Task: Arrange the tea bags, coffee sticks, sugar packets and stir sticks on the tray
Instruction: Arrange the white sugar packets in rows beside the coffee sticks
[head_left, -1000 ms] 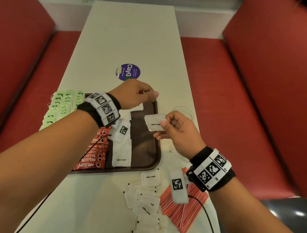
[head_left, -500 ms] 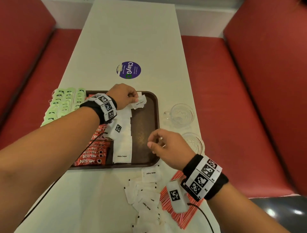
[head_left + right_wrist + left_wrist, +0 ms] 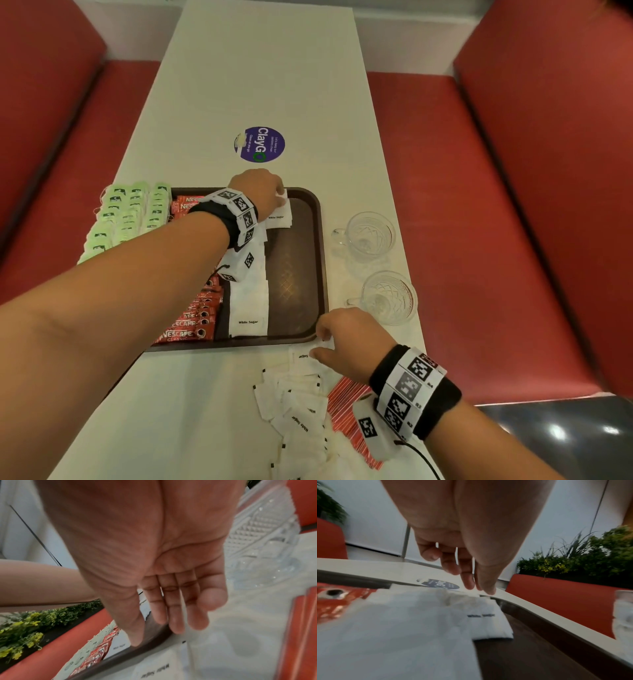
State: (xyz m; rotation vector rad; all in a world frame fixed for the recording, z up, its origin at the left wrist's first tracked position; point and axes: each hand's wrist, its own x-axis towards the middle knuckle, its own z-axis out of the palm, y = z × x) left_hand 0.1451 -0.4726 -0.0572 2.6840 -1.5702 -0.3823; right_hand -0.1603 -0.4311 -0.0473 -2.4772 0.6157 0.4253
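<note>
A brown tray holds red coffee sticks along its left side and a column of white sugar packets beside them. Green tea bags lie left of the coffee sticks. My left hand is at the tray's far end, straight fingertips touching the far edge of the top sugar packet. My right hand hovers open just past the tray's near right corner, above a loose sugar packet. More loose sugar packets and red stir sticks lie on the table near me.
Two cut-glass cups stand right of the tray, the nearer one close to my right hand. A round purple sticker sits on the white table beyond the tray. Red bench seats flank the table on both sides.
A sugar packet went from my right hand to my left, which laid it at the far end of the tray's sugar column. My right hand drew back, empty, down to the loose packets.
</note>
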